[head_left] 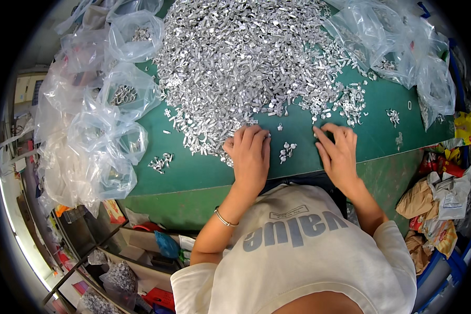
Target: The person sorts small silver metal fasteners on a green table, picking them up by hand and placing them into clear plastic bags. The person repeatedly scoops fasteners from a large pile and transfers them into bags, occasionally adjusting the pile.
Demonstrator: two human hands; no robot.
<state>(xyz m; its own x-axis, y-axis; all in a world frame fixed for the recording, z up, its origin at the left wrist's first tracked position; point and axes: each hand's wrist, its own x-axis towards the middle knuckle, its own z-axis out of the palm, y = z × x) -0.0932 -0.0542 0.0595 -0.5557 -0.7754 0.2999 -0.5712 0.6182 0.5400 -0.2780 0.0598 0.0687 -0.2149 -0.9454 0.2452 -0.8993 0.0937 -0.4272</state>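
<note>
A large heap of small silver metal pieces (pixel 246 57) covers the far middle of a green tabletop (pixel 204 175). My left hand (pixel 250 157) rests at the near edge of the heap, its fingers bent and close together. Something small and pale shows at its fingertips, too small to name. To the right, my right hand (pixel 341 152) is over the green surface with its thumb and index finger apart. Between my hands lie a small cluster of silver pieces (pixel 287 152) and one single piece (pixel 280 126) beyond it.
Clear plastic bags (pixel 104 125) with metal pieces stand along the left; more bags (pixel 397 47) lie at the far right. Small clusters sit at the left (pixel 161 163) and right (pixel 393 117). Crumpled wrappers (pixel 434 204) hang beside the right edge; shelves with filled bags (pixel 121 277) stand lower left.
</note>
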